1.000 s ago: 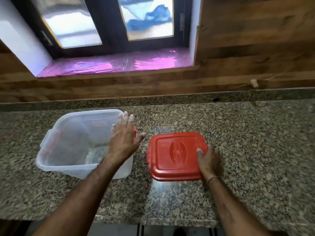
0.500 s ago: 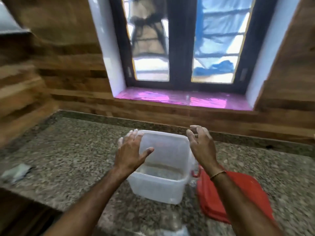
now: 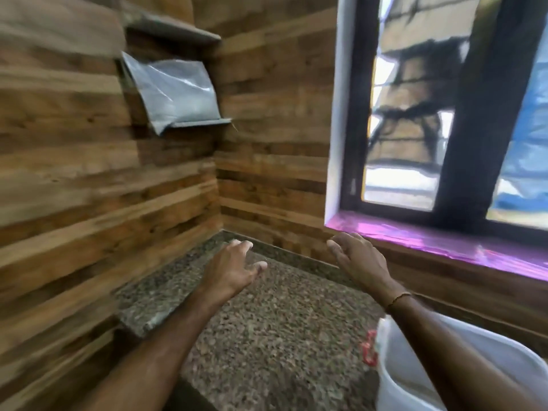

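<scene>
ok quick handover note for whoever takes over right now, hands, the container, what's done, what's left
Left hand: open, empty, held above the granite counter.
Right hand: open, empty, raised near the pink window sill.
Clear plastic container: lower right on the counter, no lid on it, under the right forearm; its lid is out of view.
Done: nothing visibly finished.
Left: probably fetch the lid and close it.

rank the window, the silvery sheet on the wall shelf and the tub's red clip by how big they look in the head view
1. window, though cropped by the frame edge
2. silvery sheet
3. red clip, smallest despite being nearest the camera
</scene>
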### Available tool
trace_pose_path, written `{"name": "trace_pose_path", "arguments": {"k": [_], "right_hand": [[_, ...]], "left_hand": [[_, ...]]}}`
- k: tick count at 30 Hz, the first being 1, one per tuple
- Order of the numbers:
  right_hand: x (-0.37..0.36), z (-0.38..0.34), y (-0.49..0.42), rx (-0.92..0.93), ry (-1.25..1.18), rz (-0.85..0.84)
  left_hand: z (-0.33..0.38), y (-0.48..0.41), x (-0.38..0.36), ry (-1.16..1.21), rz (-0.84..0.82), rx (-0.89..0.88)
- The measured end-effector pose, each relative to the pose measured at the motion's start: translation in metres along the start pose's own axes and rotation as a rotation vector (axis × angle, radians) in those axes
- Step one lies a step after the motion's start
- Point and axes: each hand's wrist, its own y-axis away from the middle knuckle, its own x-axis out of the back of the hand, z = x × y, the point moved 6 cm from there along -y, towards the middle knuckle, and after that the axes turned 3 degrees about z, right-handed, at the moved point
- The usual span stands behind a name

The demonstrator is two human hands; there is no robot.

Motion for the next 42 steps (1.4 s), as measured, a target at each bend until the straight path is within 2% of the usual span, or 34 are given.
{"name": "trace_pose_path", "arguments": {"k": [4,8,16,21,28,36,42], "right_hand": [[-0.027,-0.054,-0.075,0.072,-0.026,-0.014],[-0.05,-0.094,-0.143,0.158,-0.075,0.031],[-0.058,-0.239,-0.307,0.411,-0.158,0.013],[-0.04,-0.311,-0.401,0.44,-0.182,0.12],[-0.057,-0.386,-0.529,0.47,-0.083,0.198],[-0.096,-0.464,-0.645,0.561,0.031,0.216],[-0.139,-0.504,-0.704,0.597,0.052,0.148]], "left_hand": [[-0.054,-0.051,0.039,-0.005,0.093,0.027],[-0.097,-0.103,0.076,0.097,0.169,0.08],[-0.165,-0.218,0.208,0.007,0.391,0.102],[-0.19,-0.302,0.281,0.01,0.473,0.098],[-0.249,-0.422,0.36,-0.13,0.609,0.09],[-0.297,-0.517,0.394,-0.328,0.588,0.138],[-0.315,-0.566,0.391,-0.282,0.568,0.103]]}}
